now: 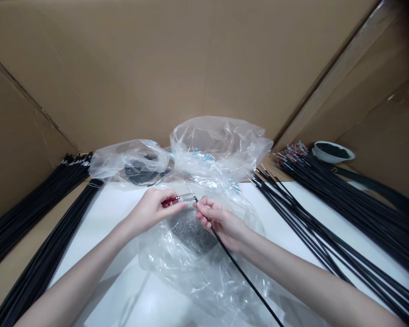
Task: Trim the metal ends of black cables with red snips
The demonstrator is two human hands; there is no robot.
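Observation:
My left hand [161, 205] is closed on a small red tool [170, 200] with a pale, translucent front part that reaches the cable's end. Between the thumb and fingers of my right hand [218, 218] is a thin black cable [236, 265], which runs down toward the bottom edge. A thin light tip [190, 190] sticks up from the cable's upper end. Both hands are close together above an open clear plastic bag [218, 281] holding a mass of small grey pieces [194, 231], too fine to make out.
Bundles of black cables [37, 254] lie at the left, and more cables [354, 209] at the right. Two clear bags [218, 141] stand behind the hands. A white bowl [333, 152] with dark contents sits back right. Cardboard walls [191, 68] surround the white surface [122, 290].

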